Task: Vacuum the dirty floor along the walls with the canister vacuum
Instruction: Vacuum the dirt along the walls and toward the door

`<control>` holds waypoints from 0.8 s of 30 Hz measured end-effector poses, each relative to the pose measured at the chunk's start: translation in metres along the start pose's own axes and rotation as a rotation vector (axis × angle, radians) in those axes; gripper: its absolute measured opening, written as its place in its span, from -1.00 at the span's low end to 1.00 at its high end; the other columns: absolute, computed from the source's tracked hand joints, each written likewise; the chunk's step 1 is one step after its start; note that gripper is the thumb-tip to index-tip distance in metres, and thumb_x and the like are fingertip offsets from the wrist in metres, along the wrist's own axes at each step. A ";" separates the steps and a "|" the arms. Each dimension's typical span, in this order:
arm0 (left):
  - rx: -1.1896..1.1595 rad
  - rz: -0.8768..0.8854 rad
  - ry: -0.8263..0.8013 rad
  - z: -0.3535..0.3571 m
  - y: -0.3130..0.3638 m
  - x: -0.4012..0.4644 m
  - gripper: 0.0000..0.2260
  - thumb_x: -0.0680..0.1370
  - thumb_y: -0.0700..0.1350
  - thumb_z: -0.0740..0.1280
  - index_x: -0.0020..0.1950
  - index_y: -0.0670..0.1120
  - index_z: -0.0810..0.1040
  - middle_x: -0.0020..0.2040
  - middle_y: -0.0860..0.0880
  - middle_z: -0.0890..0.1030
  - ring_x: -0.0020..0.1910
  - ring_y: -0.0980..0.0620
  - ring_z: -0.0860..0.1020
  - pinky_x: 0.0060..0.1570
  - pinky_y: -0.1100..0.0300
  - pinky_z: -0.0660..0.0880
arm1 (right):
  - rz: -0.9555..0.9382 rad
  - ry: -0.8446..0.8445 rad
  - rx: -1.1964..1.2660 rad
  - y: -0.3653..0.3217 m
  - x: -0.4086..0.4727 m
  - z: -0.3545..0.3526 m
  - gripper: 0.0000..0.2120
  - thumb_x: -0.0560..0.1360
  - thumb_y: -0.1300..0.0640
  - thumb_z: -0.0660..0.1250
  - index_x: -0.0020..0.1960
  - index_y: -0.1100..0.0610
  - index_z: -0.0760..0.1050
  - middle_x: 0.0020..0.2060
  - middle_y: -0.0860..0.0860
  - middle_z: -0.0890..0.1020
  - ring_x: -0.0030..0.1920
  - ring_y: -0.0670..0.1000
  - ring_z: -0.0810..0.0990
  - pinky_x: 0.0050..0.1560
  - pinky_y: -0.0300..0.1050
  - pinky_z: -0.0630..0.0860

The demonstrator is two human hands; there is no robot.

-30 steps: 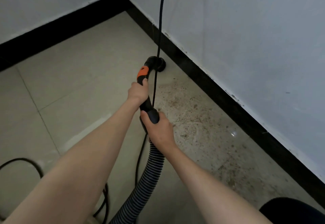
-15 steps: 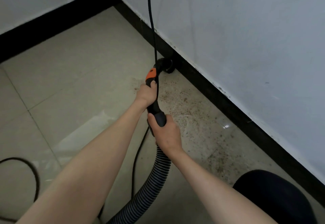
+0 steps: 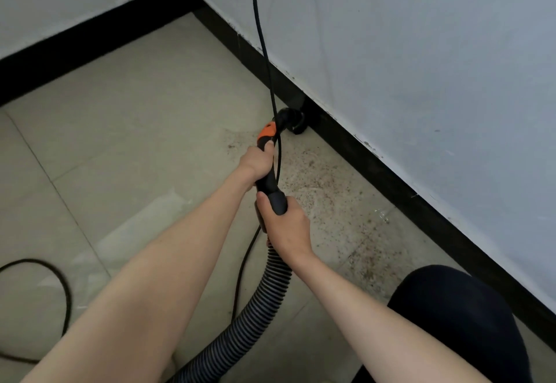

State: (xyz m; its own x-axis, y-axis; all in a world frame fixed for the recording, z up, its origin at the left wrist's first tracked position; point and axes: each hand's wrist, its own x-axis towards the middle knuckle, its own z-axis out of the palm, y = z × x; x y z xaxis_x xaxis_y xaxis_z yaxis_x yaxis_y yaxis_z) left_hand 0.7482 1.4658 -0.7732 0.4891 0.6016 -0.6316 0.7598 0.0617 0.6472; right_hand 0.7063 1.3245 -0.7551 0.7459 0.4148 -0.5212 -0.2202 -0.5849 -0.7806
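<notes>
Close against the black skirting board point(image 3: 391, 184) of the right-hand wall point(image 3: 421, 66), the black nozzle point(image 3: 293, 120) of the canister vacuum sits on the tiled floor point(image 3: 135, 129), touching or just short of the skirting; which of the two cannot be told. From the nozzle a black handle tube point(image 3: 269, 179) with an orange section point(image 3: 267, 132) runs back toward the person. The left hand point(image 3: 258, 163) grips this tube just below the orange part, fingers curled round it and the thumb tip reaching up toward the orange. The right hand point(image 3: 285, 223) is clamped on the thicker grey-black cuff point(image 3: 278, 202) directly behind, thumb lying along its left side, so the two hands sit one after the other, near each other but not touching. Behind the right hand the ribbed grey hose point(image 3: 249, 319) curves down and out of the lower edge of the view; the canister itself is out of sight. A thin black power cord point(image 3: 264, 51) hangs from the top of the view, passes in front of the handle beside the left hand, and goes on below the hands to the floor; another loop of cord point(image 3: 63, 286) lies on the tiles at the far left. Brown specks of dirt point(image 3: 319, 178) cover the floor along the wall, to the right of the hands. A dark-clothed knee point(image 3: 457, 316) shows at lower right. No brand mark or writing can be read on any part.
</notes>
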 end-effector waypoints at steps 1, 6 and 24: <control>-0.006 0.007 0.013 -0.005 0.003 0.003 -0.48 0.63 0.13 0.05 0.31 -0.30 0.39 0.22 -0.29 0.52 0.18 -0.24 0.52 0.19 -0.03 0.47 | -0.003 -0.012 -0.002 -0.006 0.004 0.002 -0.63 0.46 -0.28 0.30 -0.05 0.04 0.47 -0.19 0.00 0.60 -0.18 0.03 0.60 -0.17 -0.05 0.55; -0.028 -0.014 0.149 -0.038 -0.004 0.021 -0.50 0.63 0.11 0.06 0.31 -0.29 0.40 0.24 -0.27 0.51 0.20 -0.24 0.51 0.20 -0.02 0.46 | -0.052 -0.106 -0.044 -0.025 0.021 0.024 -0.62 0.47 -0.27 0.31 -0.03 0.06 0.48 -0.16 0.02 0.60 -0.17 0.03 0.60 -0.18 -0.06 0.55; 0.105 0.028 -0.036 -0.004 -0.029 -0.010 -0.49 0.62 0.15 0.05 0.27 -0.27 0.37 0.17 -0.30 0.54 0.11 -0.29 0.55 0.14 -0.05 0.50 | 0.040 0.046 0.004 0.011 -0.036 0.025 -0.62 0.49 -0.26 0.28 -0.03 0.07 0.47 -0.25 -0.04 0.56 -0.17 0.04 0.59 -0.10 -0.01 0.55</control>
State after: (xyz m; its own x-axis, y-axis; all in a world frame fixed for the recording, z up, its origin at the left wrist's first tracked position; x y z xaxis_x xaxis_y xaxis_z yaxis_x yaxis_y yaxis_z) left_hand 0.7193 1.4608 -0.7842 0.5246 0.5726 -0.6300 0.7851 -0.0393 0.6181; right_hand 0.6610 1.3205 -0.7533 0.7646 0.3587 -0.5355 -0.2526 -0.5976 -0.7609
